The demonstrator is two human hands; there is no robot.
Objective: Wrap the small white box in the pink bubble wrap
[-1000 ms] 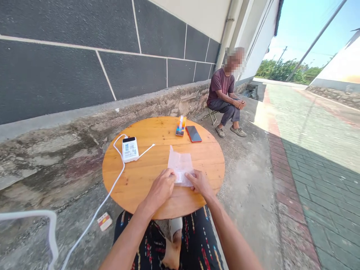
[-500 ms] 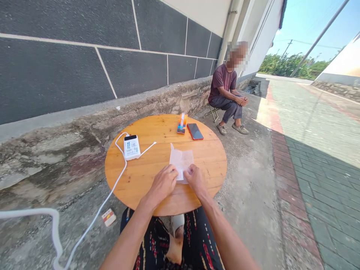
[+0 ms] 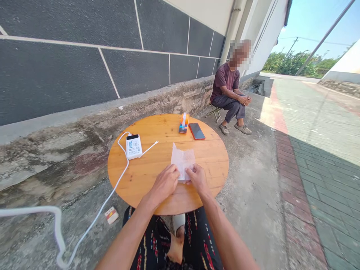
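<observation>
The left hand [image 3: 165, 183] covers the lower left edge of the translucent sheet [image 3: 182, 156]; the right hand [image 3: 198, 179] covers the lower right corner. Contents between the fingers are not identifiable. Print on the white device [image 3: 134, 147] and the small box [image 3: 111, 215] is too small to read. The white cable [image 3: 30, 210] exits at the left edge. Both forearms [image 3: 128, 230] are cut off at the bottom edge. The seated person's [image 3: 227, 79] head is pixelated.

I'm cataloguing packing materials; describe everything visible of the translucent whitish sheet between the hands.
The translucent, whitish, roughly rectangular sheet looks like thin, creased plastic, perhaps bubble wrap, its far-left corner pointed. It lies toward the near side of the round orange wooden table. The left hand touches its near left edge; the right hand holds its near right.
</observation>
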